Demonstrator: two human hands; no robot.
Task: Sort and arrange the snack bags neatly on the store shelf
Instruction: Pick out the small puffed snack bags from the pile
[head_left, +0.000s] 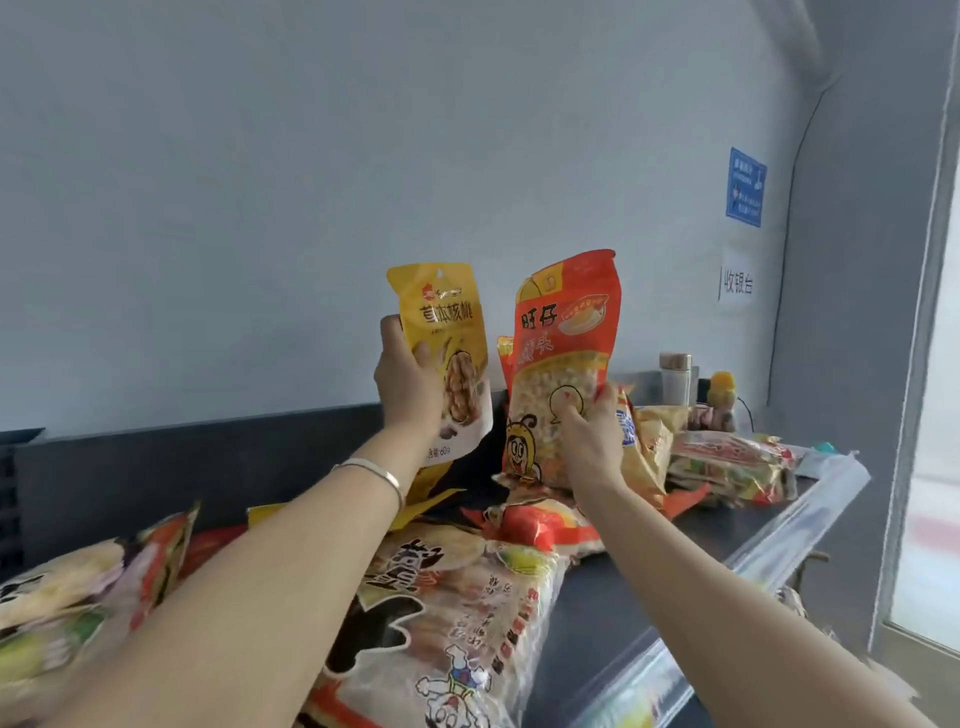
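My left hand (408, 387) grips a yellow walnut snack bag (447, 332) by its left edge and holds it upright above the shelf. My right hand (592, 431) grips a taller red and orange bag of small round snacks (563, 358) at its lower right side, also upright. The two bags stand side by side in the air, a small gap between them. A silver bracelet sits on my left wrist. Under my arms a large clear bag of rice crackers (457, 613) lies flat on the dark shelf (613, 597).
More snack bags lie heaped at the lower left (78, 597) and in a pile at the far right of the shelf (727, 462). A jar (675, 376) and a small yellow figure (722, 389) stand at the back right. A grey wall rises behind the shelf.
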